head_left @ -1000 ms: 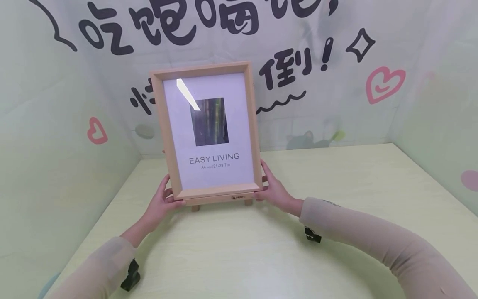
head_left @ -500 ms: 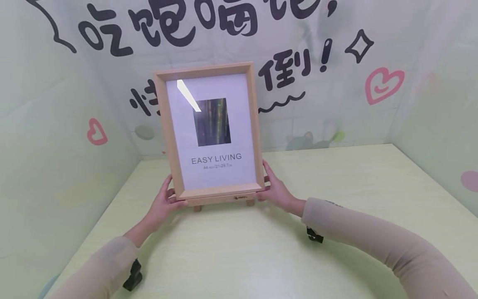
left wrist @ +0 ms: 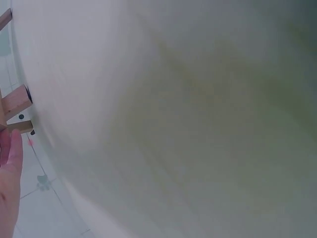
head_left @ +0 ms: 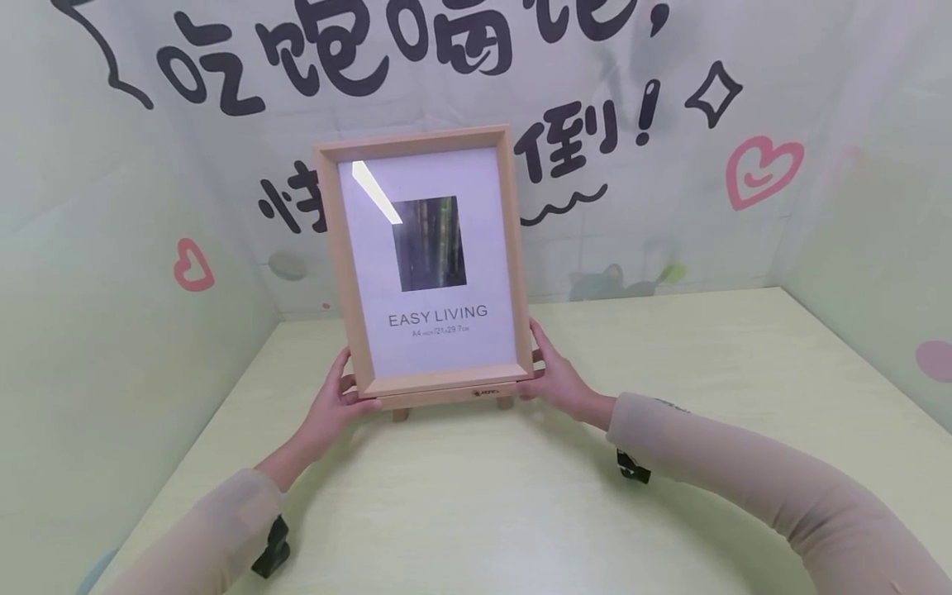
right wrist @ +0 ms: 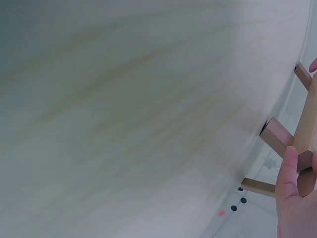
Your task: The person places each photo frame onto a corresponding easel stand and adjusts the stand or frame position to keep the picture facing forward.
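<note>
Wooden picture frame stands upright on a small wooden easel near the back-middle of the pale table, tilted a bit toward the person. Insert behind the glass reads "EASY LIVING" w/ a dark rectangle above it; a bright streak of light reflects near the top-left corner.

Left hand grips the frame's lower-left corner, thumb curled over the front edge, fingers behind. Right hand holds the lower-right corner, fingers up along the side edge, thumb at the bottom front. Both hands clamped on the frame, one per side.

Left wrist view: mostly blurred table, w/ a fingertip touching a wooden easel leg at the far left. Right wrist view: blurred table again, fingers wrapped on wooden easel bars at the right edge.

Backdrop wall has black Chinese characters & pink hearts. Beige sleeves on both arms, a black clip under each forearm.
</note>
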The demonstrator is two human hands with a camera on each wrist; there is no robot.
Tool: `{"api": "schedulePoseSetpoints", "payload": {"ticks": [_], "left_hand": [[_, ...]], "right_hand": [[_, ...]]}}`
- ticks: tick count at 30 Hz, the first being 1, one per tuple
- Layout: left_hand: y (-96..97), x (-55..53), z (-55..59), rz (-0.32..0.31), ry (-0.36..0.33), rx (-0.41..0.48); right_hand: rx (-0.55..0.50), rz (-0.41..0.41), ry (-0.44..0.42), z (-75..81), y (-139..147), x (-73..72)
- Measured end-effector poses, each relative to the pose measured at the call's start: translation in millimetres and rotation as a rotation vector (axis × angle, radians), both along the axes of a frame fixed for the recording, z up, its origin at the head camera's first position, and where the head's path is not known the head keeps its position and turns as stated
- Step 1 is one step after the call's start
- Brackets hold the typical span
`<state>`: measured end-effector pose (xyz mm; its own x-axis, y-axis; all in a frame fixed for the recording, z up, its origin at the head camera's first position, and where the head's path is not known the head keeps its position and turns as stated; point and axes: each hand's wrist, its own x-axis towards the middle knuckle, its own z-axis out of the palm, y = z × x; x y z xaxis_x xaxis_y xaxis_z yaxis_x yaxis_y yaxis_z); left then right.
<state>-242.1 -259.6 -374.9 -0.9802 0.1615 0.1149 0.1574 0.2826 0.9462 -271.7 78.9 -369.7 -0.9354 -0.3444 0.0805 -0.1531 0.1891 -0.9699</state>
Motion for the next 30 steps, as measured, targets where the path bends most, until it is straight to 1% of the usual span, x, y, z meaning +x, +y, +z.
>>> {"api": "schedulePoseSetpoints", "payload": {"ticks": [8, 16, 20, 30], "left_hand": [[6.7, -3.4, -1.4, -0.004, 0.004, 0.009], [13.7, -3.5, -0.7, -0.015, 0.008, 0.039], [17.5, -4.5, -0.6, -0.018, 0.015, 0.033], [25.9, -11.2, -4.3, -0.025, 0.013, 0.040]], "right_hand": [[0.007, 0.001, -0.004, -0.4, 7, -1.3], [0.007, 0.005, -0.001, -2.0, 13, -3.6], [0.014, 0.002, -0.007, -1.5, 17, -3.9], [-0.021, 0.021, -0.004, -1.4, 28, -4.2]]}}
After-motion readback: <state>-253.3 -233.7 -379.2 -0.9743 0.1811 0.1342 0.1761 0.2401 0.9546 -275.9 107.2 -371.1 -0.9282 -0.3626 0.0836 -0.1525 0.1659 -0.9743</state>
